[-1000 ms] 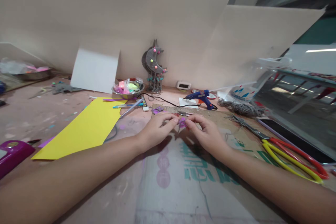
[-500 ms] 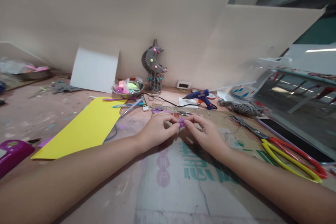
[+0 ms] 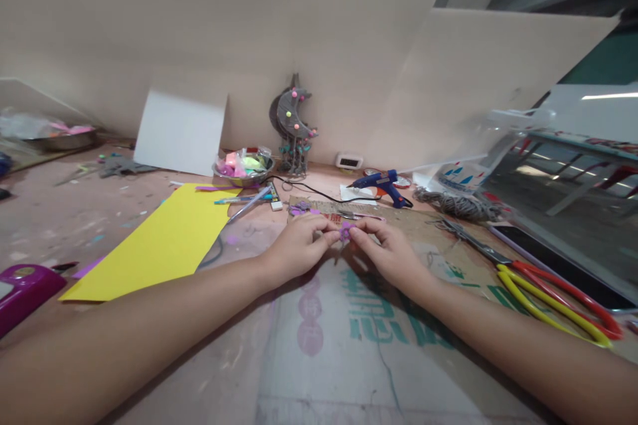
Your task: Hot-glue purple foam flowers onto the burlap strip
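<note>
Between both hands, above a cardboard sheet (image 3: 329, 372), is a small purple paper flower (image 3: 345, 232) with a thin grey strand hanging below it. My left hand (image 3: 304, 242) pinches its left edge between thumb and forefinger. From the other side, my right hand (image 3: 391, 249) pinches the right edge with thumb and fingertips. Just behind my left fingers lie more purple flower pieces (image 3: 303, 208) with grey string on them. A slim craft knife or pair of tweezers (image 3: 356, 215), I cannot tell which, rests behind the held flower.
Yellow paper (image 3: 154, 246) and a magenta tool (image 3: 30, 292) lie left. Scissors (image 3: 548, 299), a phone (image 3: 558, 265) and grey yarn (image 3: 458, 204) are right. Behind stand a blue glue gun (image 3: 381, 182), a bowl of clay packets (image 3: 244, 176) and a grey moon ornament (image 3: 294, 119).
The purple flower has turned slightly between the fingertips, and more of its petals and the grey strand below now show. Both hands stay nearly in place.
</note>
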A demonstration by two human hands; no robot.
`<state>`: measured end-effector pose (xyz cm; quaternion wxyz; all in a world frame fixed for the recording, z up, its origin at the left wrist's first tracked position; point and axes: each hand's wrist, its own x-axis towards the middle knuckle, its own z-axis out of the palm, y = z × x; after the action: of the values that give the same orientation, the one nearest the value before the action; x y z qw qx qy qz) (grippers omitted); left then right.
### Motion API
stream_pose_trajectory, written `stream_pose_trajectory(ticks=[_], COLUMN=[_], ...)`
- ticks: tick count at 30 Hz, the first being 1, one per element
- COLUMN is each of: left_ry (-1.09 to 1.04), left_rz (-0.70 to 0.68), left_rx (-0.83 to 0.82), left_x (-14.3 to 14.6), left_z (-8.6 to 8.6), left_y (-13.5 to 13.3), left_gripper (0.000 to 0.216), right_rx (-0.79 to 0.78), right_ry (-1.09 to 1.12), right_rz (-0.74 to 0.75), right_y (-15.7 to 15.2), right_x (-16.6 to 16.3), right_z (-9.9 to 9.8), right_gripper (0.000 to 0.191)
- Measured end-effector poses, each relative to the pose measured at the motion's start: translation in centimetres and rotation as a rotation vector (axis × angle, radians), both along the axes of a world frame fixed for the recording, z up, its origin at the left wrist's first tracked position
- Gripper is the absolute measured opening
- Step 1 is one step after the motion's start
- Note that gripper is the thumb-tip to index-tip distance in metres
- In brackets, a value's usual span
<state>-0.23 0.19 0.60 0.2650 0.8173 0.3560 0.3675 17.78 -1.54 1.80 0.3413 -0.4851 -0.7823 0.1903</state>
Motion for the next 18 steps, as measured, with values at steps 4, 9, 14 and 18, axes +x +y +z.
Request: stream_pose_trajectory(ticks=[4,9,14,18], left_ry=[0.007,0.003,0.031,0.029], left_rz=[-0.004,0.042,0.052,0.025], left_rx=[0.007,0.0,-0.003,-0.018], left_x=[-0.02,0.1,0.12,0.0], left_z=[0.03,0.22,0.31,0.21], left_y=[0.05,-0.13,-0.25,-0.19], left_gripper=[0.029,0.023,0.02,0.022], right_rx=[-0.017,0.006,0.006,-0.02], right_ry=[0.019,-0.02,-0.035,-0.02], right_rz=[-0.001,-0.015,0.005,-0.005], right_y=[0.14,0.08,-0.02,0.07], right_x=[0.04,-0.16,-0.28,-0.25], right_z=[-0.03,0.07,0.0,-0.04], right_gripper=[0.025,0.026,0.025,0.026])
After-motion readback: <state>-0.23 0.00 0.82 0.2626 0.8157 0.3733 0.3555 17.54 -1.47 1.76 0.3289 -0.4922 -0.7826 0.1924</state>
